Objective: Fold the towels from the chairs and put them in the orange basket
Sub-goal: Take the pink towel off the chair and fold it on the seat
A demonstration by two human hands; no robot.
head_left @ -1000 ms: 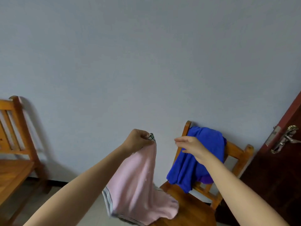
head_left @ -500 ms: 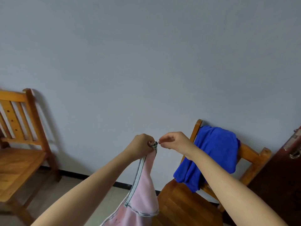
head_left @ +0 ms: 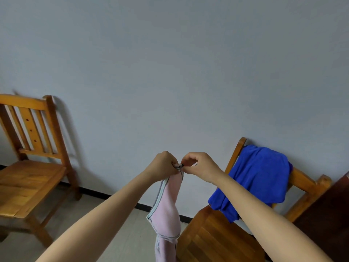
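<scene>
Forearms outstretched — left hand and right hand nearly touching, fingers curled on the pink towel.

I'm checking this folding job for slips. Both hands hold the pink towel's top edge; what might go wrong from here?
1. The left hand and right hand pinch the pink towel at one small spot; a corner may slip as they spread it.
2. Its lower part hangs beside the chair seat and may snag.
3. The blue towel is only draped over the chair back; a bump might pull it off.
</scene>
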